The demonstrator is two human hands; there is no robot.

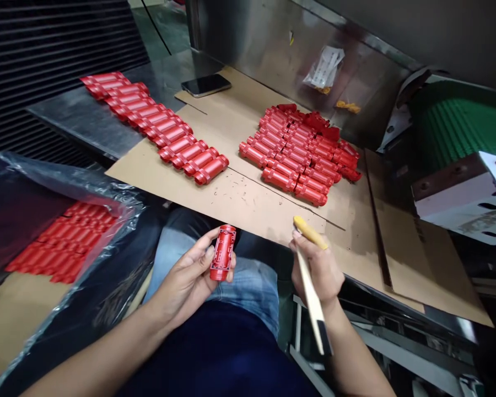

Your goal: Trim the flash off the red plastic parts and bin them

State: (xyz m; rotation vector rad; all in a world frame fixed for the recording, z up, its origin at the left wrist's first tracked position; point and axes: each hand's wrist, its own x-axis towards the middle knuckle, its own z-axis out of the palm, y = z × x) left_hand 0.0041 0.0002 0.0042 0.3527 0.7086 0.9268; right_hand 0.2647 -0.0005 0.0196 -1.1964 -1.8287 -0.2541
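Observation:
My left hand grips a red ribbed cylinder between thumb and fingers, held nearly upright above my lap. A pale outlined pattern with cut-outs shows on its side. My right hand is closed around a wooden-handled brush with a dark end that points down toward my forearm. The same hand also holds a yellow tool, whose working tip I cannot make out. Past my hands, many similar cylinders lie packed together on the cardboard, and a slanting row of cylinders runs off to the left.
A phone lies at the back of the table. Small dark shavings dot the cardboard. On the left stands a plastic-lined box with red cylinders inside. A green crate and a white box are at right. A metal panel rises behind.

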